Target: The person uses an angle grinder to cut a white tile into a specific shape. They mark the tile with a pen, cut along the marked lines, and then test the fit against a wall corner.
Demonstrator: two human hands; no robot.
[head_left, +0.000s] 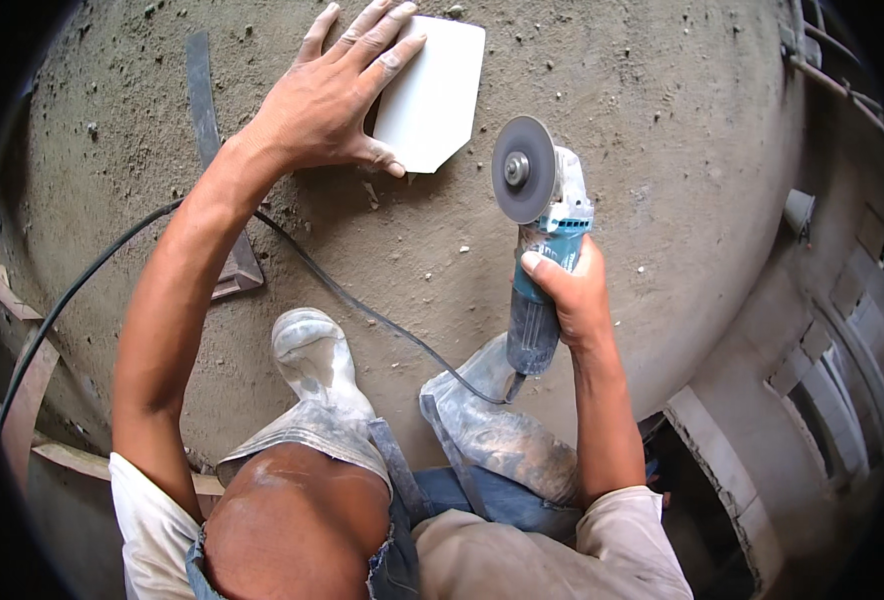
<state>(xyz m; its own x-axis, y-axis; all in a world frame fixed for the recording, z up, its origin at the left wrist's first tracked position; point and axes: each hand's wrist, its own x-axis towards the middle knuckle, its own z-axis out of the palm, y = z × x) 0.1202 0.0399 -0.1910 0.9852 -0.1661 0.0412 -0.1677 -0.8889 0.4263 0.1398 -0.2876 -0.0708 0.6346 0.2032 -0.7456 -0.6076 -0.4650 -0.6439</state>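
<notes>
My right hand (580,295) is wrapped round the teal and black body of an angle grinder (550,245). The grinder stands upright in view, its grey cutting disc (524,170) at the top, with a round nut at the disc's centre. Whether the disc is turning, I cannot tell. To the left of the disc and a little farther off lies a white tile (437,95) with its lower right corner cut at a slant. My left hand (340,95) rests against the tile's left side, fingers spread, index finger on its face and thumb by its lower edge.
A black cord (362,308) runs from the grinder leftward under my left forearm. Beside that arm lies a dusty flat metal strip (202,95). My dusty boots (314,350) stand on rough, gritty concrete (652,190). At right, the floor curves down past a broken ledge (722,455).
</notes>
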